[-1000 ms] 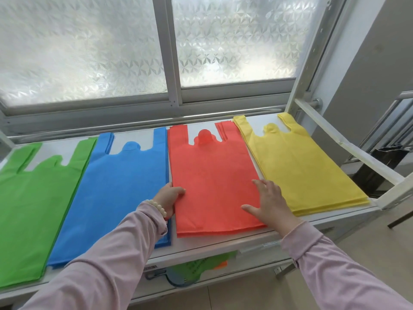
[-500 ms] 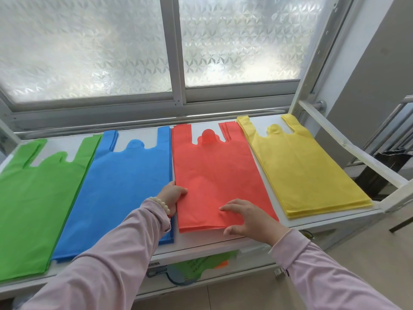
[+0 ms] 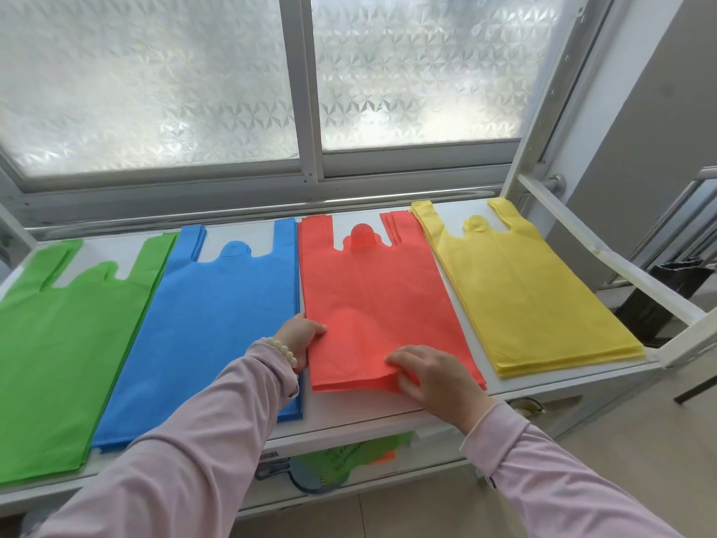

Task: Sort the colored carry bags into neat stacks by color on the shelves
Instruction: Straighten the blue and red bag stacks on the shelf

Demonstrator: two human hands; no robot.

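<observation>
Four stacks of carry bags lie flat side by side on the white shelf (image 3: 349, 415): green (image 3: 66, 351) at the left, then blue (image 3: 217, 324), red (image 3: 372, 300), and yellow (image 3: 531, 293) at the right. My left hand (image 3: 300, 335) grips the left edge of the red stack, thumb on top. My right hand (image 3: 434, 376) holds the red stack's near edge, fingers curled over its top and the thumb at the front edge. The stack's near right part is hidden under that hand.
A frosted window (image 3: 302, 79) runs behind the shelf. A white frame bar (image 3: 605, 254) slopes down at the right, beside a dark bin (image 3: 659, 300) on the floor. Green and orange items (image 3: 349, 460) lie on the lower shelf.
My right hand left the red stack's right edge and slid left and nearer to grip its near edge. My left hand stayed at the left edge.
</observation>
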